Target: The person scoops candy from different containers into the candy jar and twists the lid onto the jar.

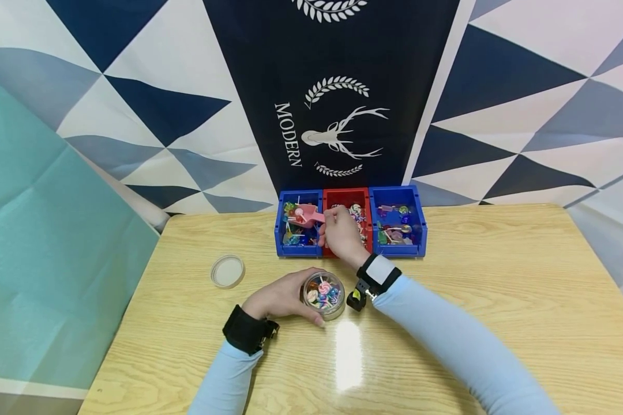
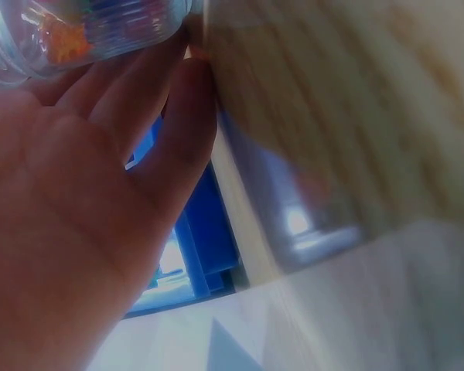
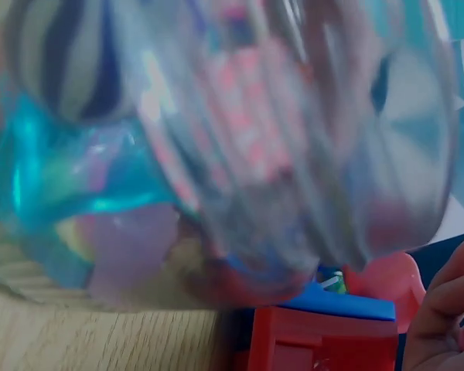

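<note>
My right hand [image 1: 341, 233] grips the handle of a pink scoop [image 1: 307, 214]. The scoop's bowl is over the left blue bin [image 1: 299, 251] and carries a few small candy-like pieces. With thumb and fingers spread around its side, my left hand [image 1: 285, 295] holds a clear round jar [image 1: 324, 311] standing on the table. Colourful lollipop-shaped charms [image 1: 324, 293] fill the open jar. In the left wrist view the fingers [image 2: 131, 100] lie along the jar's wall. The jar [image 3: 240, 154] looms large and blurred in the right wrist view, with the scoop [image 3: 387, 286] behind it.
A red bin [image 1: 345, 194] with more charms stands between the left bin and a right blue bin [image 1: 422, 230], all against the patterned backdrop [image 1: 187, 115]. A round lid [image 1: 227, 271] lies on the wooden table [image 1: 498, 276], left of the jar.
</note>
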A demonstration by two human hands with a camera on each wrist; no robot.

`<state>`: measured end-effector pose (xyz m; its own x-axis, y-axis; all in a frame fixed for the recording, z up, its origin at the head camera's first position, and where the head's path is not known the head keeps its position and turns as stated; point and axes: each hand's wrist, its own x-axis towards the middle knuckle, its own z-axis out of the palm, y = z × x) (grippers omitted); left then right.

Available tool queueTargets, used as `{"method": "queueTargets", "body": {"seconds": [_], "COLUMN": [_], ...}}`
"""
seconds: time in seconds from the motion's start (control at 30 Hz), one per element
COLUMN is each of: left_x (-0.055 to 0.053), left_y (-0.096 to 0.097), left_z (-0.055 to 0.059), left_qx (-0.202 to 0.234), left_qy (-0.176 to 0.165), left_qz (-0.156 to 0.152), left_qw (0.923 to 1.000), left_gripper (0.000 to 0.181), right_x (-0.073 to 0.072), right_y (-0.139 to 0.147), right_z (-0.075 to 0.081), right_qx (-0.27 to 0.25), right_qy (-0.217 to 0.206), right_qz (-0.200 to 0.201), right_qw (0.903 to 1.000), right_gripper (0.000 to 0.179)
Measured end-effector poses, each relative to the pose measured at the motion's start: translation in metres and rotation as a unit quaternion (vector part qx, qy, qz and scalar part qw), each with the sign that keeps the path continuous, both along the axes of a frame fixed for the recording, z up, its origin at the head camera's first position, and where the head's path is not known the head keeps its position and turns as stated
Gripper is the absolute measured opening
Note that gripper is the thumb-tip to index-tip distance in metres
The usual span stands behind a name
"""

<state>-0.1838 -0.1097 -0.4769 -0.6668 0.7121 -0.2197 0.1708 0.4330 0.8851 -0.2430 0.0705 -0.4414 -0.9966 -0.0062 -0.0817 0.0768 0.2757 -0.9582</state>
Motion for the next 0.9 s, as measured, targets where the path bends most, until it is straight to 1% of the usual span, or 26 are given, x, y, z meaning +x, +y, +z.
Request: {"method": "queueTargets", "body": {"seconds": [0.23, 0.47, 0.63, 0.77, 0.9], "left_x": [-0.001, -0.001, -0.001, 0.000, 0.000], "left_y": [0.000, 0.000, 0.000, 0.000, 0.000], "left_z": [-0.001, 0.000, 0.000, 0.002, 0.002], "left_qx": [-0.009, -0.003, -0.015, -0.018, -0.018], "left_qy": [0.012, 0.009, 0.011, 0.005, 0.005], "left_qz": [-0.002, -0.003, 0.000, 0.001, 0.001], "left_qw": [0.9999, 0.9999, 0.9998, 0.9998, 0.9998], "left_gripper": [0.087, 0.086, 0.086, 0.086, 0.087], "right_x": [0.005, 0.009, 0.011, 0.018, 0.029], "right_y": [0.000, 0.006, 0.012, 0.022, 0.036], "right_z": [0.004, 0.008, 0.012, 0.018, 0.027], "right_qx": [-0.020, -0.051, -0.065, -0.085, -0.101], "right_qy": [0.011, 0.005, 0.009, 0.015, 0.015], "right_qz": [-0.003, -0.012, -0.022, -0.020, -0.014], "right_qw": [0.9997, 0.9986, 0.9976, 0.9960, 0.9947], "right_gripper": [0.029, 0.027, 0.028, 0.027, 0.027]}}
